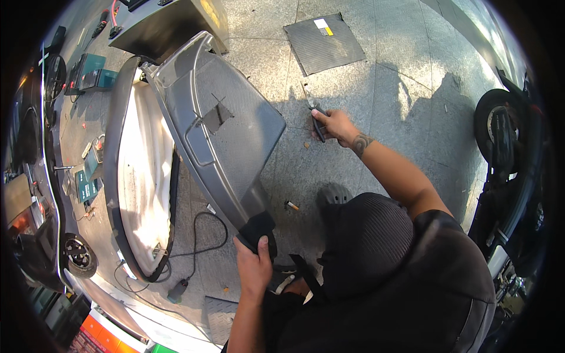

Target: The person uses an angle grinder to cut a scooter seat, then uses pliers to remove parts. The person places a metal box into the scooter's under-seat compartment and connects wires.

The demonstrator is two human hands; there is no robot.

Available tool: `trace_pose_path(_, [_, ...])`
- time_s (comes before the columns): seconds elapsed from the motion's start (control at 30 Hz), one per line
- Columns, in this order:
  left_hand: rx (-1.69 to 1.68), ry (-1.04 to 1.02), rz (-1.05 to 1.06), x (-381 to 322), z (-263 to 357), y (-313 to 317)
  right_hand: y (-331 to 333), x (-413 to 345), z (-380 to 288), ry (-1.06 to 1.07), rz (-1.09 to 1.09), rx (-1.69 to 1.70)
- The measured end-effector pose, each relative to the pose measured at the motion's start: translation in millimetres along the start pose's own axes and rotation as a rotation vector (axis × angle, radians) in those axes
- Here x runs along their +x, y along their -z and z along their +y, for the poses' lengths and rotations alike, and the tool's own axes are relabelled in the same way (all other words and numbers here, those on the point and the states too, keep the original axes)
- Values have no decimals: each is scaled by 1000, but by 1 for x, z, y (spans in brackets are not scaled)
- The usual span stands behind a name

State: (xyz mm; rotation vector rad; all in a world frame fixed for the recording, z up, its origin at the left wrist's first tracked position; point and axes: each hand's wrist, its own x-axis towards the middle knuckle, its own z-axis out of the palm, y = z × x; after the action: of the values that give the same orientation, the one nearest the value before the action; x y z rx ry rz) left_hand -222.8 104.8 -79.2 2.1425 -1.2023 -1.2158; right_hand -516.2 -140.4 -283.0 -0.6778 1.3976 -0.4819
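My left hand [255, 264] grips the narrow black lower end of a long grey moulded panel [238, 97], which stands tilted above the paving. A ribbed texture covers its broad face, with a dark square patch or opening and slits around it; I cannot tell which. In my right hand [337, 125] is a pair of pliers [318, 131] with black handles, jaws pointing away from me, apart from the panel. Left of the panel lies a long dark shell [115, 172] holding white padding [143, 176], apparently a vehicle seat. The two pieces meet or overlap at their far end.
A large metal box [176, 33] stands at the far left. A flat ribbed black sheet [326, 48] lies ahead. Black cable [194, 236], small green boxes [86, 185] and a cigarette butt [292, 205] are on the paving. A wheel [501, 128] stands at right.
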Motion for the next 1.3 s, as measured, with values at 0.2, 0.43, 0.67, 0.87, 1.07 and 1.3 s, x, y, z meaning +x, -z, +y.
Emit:
trace_pose_path(0.2, [39, 44, -11, 0, 5, 2, -7, -7, 6, -154, 59, 54])
trace_pose_path(0.43, [30, 10, -12, 0, -2, 1, 17, -11, -2, -111, 89, 37])
trace_pose_path(0.67, [-105, -5, 25, 8, 5, 8, 0, -30, -70, 218, 36, -3])
trace_pose_path(0.87, [-125, -67, 179, 34, 13, -3, -29, -62, -156, 901, 70, -962])
trace_pose_path(1.07, [-141, -67, 189, 38, 10, -10, -67, -77, -189, 1397, 54, -1242])
trace_pose_path(1.3, [-132, -87, 211, 37, 8, -12, -82, -76, -189, 1445, 71, -1281])
